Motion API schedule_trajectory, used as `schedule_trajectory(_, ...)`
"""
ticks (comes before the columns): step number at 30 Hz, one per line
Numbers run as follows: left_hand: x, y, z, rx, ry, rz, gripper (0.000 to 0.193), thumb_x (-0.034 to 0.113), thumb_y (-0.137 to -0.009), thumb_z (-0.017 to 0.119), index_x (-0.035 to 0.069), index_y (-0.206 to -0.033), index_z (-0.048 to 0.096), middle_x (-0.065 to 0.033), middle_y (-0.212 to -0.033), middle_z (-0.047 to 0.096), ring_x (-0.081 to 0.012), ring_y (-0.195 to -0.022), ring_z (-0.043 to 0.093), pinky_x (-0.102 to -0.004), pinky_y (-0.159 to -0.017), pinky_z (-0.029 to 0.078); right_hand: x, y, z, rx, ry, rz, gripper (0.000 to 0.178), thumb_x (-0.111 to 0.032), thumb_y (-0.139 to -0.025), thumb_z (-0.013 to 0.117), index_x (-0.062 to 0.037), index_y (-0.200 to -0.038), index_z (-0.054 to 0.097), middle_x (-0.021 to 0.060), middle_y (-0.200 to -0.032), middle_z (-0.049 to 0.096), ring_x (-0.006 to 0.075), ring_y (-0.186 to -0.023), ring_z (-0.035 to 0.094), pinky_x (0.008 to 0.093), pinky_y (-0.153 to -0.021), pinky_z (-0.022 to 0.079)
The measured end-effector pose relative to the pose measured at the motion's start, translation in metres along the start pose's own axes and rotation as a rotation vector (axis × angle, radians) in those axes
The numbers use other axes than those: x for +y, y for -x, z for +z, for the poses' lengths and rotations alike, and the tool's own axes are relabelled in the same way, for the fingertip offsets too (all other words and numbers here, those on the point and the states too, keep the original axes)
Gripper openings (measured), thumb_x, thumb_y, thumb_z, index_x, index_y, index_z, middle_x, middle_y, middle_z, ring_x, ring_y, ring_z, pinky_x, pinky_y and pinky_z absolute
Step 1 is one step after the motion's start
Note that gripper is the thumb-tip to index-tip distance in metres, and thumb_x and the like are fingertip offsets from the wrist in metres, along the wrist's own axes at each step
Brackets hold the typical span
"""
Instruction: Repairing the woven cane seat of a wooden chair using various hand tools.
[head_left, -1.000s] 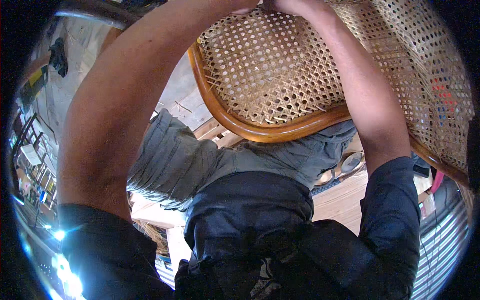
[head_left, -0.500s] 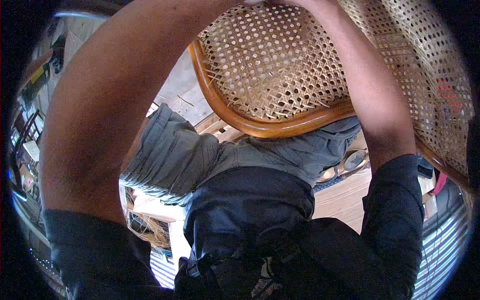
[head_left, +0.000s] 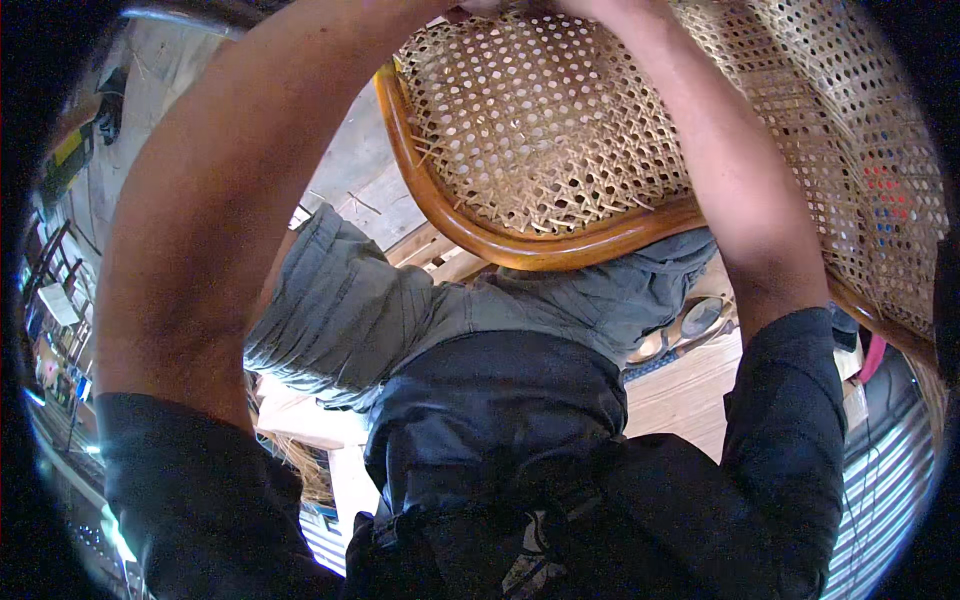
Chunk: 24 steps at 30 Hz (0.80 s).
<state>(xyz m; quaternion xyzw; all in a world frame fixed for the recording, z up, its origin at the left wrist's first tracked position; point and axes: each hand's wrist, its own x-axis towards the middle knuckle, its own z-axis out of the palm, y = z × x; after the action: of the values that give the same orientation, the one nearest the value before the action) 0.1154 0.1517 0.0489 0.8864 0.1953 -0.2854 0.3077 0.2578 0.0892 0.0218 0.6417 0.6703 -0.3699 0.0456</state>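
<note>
A woven cane panel (head_left: 530, 120) in a curved, varnished wooden frame (head_left: 540, 252) rests against my lap, its rounded edge toward me. Loose cane ends stick up along the inner side of the frame. Both my arms reach over it to the top edge of the picture. My left hand (head_left: 470, 9) and my right hand (head_left: 590, 6) are close together above the cane's far part. Only slivers of both show; their fingers, and whatever they may hold, are cut off by the picture's edge.
A second cane surface (head_left: 860, 150) rises at the right, joined along a wooden rail (head_left: 885, 330). Pale wooden boards (head_left: 690, 390) lie under my right side. Cane strands (head_left: 300, 465) lie in a bundle at lower left. Corrugated sheet (head_left: 880, 490) shows at lower right.
My arms and hands have shifted slightly in the view, and a little more of the hands shows at the top edge. The cane panel stays nearly where it was.
</note>
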Motion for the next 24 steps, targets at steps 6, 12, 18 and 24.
schedule_trajectory(6,0.005,0.011,0.016,0.062,-0.04,-0.188,0.03,0.022,-0.075,0.059,0.008,-0.1,0.066,-0.0155,-0.096,0.066,-0.0312,-0.087,0.064,-0.0434,-0.074,0.05,0.01,0.017,-0.002,-0.027,-0.495,-0.29,0.03,-0.013,-0.076,0.056,-0.0038,-0.103,0.066,0.0212,-0.098,0.065,0.0229,-0.092,0.063,0.035,-0.078,0.045)
schedule_trajectory(12,0.033,0.03,0.033,0.305,0.007,-0.537,0.022,0.02,-0.08,0.055,0.004,-0.092,0.064,-0.0174,-0.088,0.066,-0.0319,-0.083,0.065,-0.0429,-0.068,0.051,0.019,0.025,0.011,0.051,-1.356,0.023,0.027,-0.016,-0.081,0.056,-0.0045,-0.104,0.064,0.0197,-0.089,0.065,0.024,-0.085,0.064,0.0346,-0.074,0.047)
schedule_trajectory(18,0.033,0.027,0.052,0.502,-0.009,-0.394,0.019,0.019,-0.083,0.051,0.004,-0.09,0.061,-0.0149,-0.085,0.065,-0.0313,-0.078,0.065,-0.0449,-0.064,0.051,0.021,0.013,0.012,0.229,-0.092,-0.289,0.027,-0.016,-0.077,0.059,-0.0052,-0.101,0.064,0.0193,-0.092,0.064,0.0308,-0.083,0.063,0.0376,-0.068,0.049)
schedule_trajectory(24,0.032,0.018,0.033,0.264,-0.06,-0.429,0.022,0.018,-0.084,0.05,0.004,-0.088,0.066,-0.0163,-0.084,0.066,-0.0296,-0.081,0.066,-0.0434,-0.067,0.053,0.031,0.013,0.019,0.36,0.029,-0.396,0.02,-0.014,-0.077,0.059,-0.0028,-0.092,0.065,0.0175,-0.082,0.063,0.0295,-0.077,0.063,0.0364,-0.066,0.049)
